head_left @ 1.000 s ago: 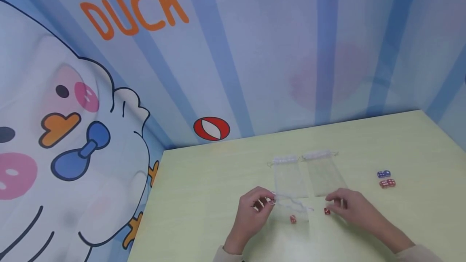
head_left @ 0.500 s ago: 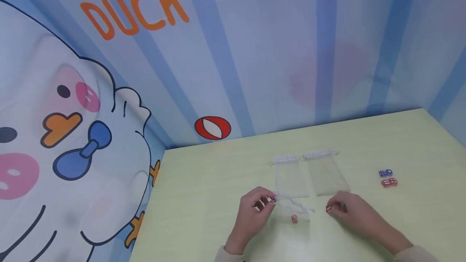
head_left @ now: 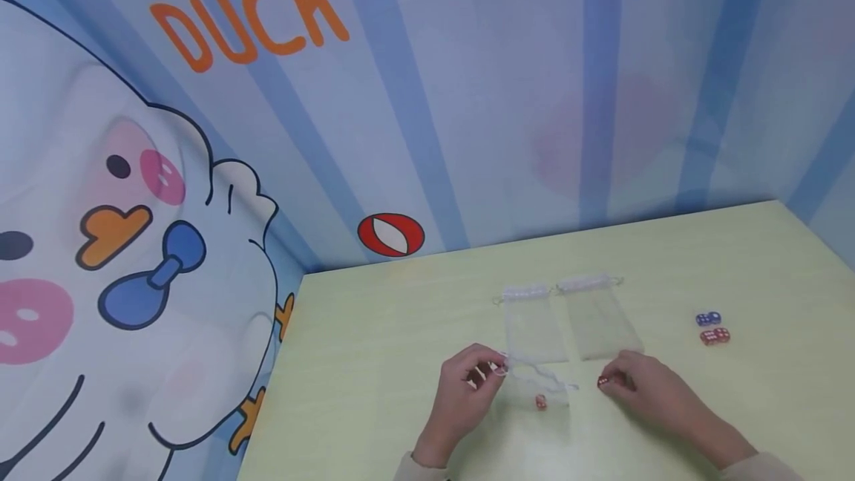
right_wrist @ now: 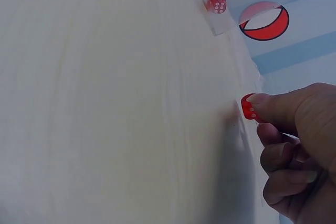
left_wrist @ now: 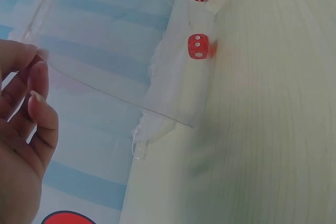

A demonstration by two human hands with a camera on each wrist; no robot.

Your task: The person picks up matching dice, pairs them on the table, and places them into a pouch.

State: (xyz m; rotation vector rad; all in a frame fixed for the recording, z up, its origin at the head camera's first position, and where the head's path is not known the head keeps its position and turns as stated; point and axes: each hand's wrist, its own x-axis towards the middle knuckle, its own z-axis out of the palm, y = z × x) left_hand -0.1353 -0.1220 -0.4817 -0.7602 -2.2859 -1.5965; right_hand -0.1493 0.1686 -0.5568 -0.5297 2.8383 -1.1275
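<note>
My left hand (head_left: pixel 464 392) pinches the gathered top edge of a sheer white drawstring pouch (left_wrist: pixel 100 72), holding it up off the table. Through its thin mesh shows a red die (left_wrist: pixel 198 46) with white pips, at the bottom of the pouch. To the right of the pouch, my right hand (head_left: pixel 648 388) pinches a second red die (right_wrist: pixel 249 107) between thumb and fingers. That die is apart from the pouch, just above the table.
Two more sheer pouches, a left one (head_left: pixel 534 325) and a right one (head_left: pixel 601 321), lie flat behind my hands. At the right are blue dice (head_left: pixel 708 318) and red dice (head_left: pixel 715 336) on the pale table (head_left: pixel 374 362). A printed curtain (head_left: pixel 501 95) stands behind.
My right fingers have closed on the red die and raised it slightly from the table. The left hand keeps its hold on the pouch, nearly still.
</note>
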